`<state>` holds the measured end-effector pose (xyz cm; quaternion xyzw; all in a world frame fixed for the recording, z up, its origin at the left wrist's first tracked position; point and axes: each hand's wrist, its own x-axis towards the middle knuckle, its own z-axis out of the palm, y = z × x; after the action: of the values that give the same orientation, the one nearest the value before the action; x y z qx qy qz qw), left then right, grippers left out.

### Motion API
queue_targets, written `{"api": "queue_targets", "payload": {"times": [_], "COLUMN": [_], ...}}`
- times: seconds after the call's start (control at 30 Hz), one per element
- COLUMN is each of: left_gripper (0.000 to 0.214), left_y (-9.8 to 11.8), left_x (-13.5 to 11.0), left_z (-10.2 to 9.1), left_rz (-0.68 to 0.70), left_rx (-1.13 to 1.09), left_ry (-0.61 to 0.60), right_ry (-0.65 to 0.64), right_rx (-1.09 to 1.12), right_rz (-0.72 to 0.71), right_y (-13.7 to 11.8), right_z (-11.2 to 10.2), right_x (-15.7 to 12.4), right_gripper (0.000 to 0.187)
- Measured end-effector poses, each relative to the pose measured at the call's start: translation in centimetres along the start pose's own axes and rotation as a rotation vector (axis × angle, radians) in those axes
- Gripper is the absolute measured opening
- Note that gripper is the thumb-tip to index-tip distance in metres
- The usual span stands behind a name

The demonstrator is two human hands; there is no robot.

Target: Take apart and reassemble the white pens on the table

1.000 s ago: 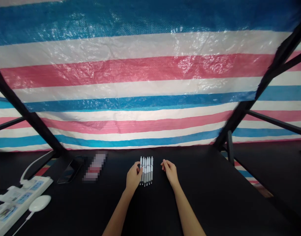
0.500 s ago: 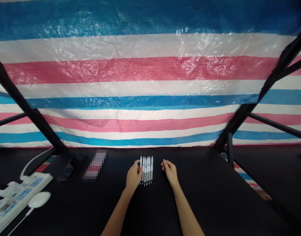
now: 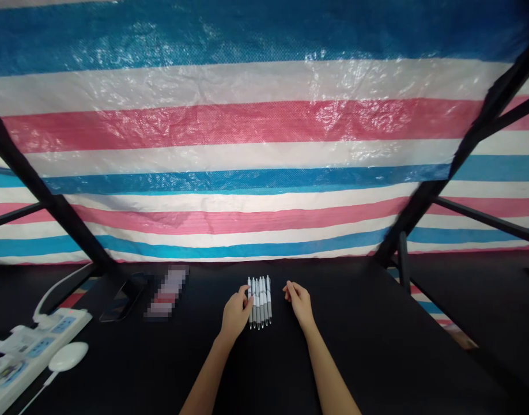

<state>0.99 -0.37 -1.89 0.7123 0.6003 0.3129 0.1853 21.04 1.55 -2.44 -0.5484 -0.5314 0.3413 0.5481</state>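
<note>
Several white and grey pens (image 3: 260, 301) lie side by side in a neat row on the black table (image 3: 377, 346). My left hand (image 3: 235, 314) rests just left of the row, its thumb and fingertips touching the leftmost pen, fingers curled. A little to the right of the row sits my right hand (image 3: 299, 302), loosely curled, apart from the pens and holding nothing that I can see.
A black phone (image 3: 121, 300) and a blurred small object (image 3: 166, 291) lie at the left. A white power strip (image 3: 26, 351) and a white oval device (image 3: 68, 357) are at the far left. Black frame poles (image 3: 403, 265) and a striped tarp (image 3: 264, 144) stand behind.
The pen row has shifted very slightly to the right under my left hand; both hands otherwise stay where they were.
</note>
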Motion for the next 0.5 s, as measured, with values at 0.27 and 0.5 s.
{"api": "queue_targets", "payload": {"times": [0.27, 0.5], "left_gripper": [0.034, 0.05], "left_y": [0.1, -1.1], "left_x": [-0.3, 0.1], "left_z": [0.0, -0.2], "left_rz": [-0.006, -0.194], "left_rx": [-0.054, -0.641], "left_ry": [0.028, 0.19], "right_ry": [-0.005, -0.014], "right_rx": [-0.009, -0.061], "right_rz": [-0.006, -0.015], "right_y": [0.4, 0.3], "right_z": [0.0, 0.1], "right_x": [0.1, -0.1], "right_gripper": [0.051, 0.05]}}
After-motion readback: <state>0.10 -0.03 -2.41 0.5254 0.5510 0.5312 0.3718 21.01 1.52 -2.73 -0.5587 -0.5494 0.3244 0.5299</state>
